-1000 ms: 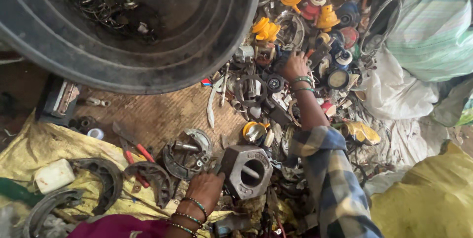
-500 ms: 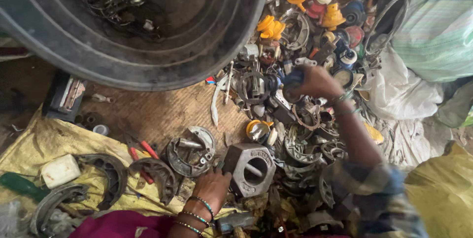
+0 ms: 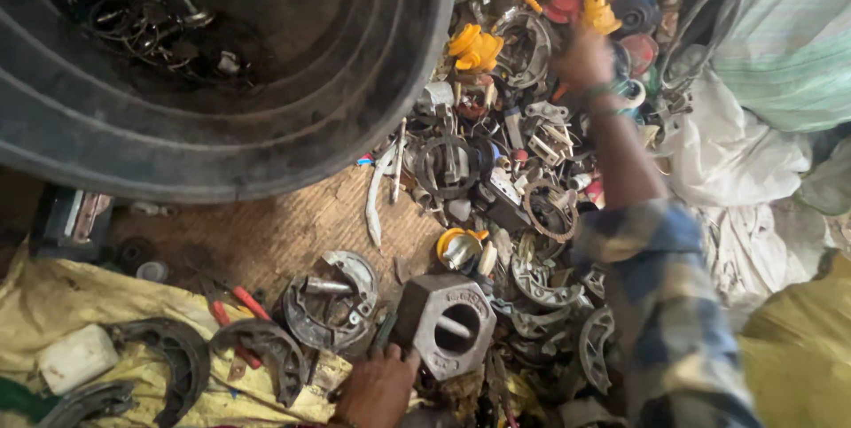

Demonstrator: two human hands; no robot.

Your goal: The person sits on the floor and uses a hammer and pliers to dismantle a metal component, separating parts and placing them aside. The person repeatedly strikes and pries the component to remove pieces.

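1. While the left hand (image 3: 377, 388) rests its fingers on the grey hexagonal metal block (image 3: 446, 323) just above it, sorting seems under way.
2. The right hand (image 3: 583, 60) reaches into the scrap pile (image 3: 514, 189); grip unclear, so a firm pinch comes next.

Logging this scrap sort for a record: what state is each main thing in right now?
Left hand: resting against the hexagonal metal block.
Right hand: stretched into the scrap pile, grip unclear.
Black tub: open, some scrap inside.
Red-handled pliers: lying flat.
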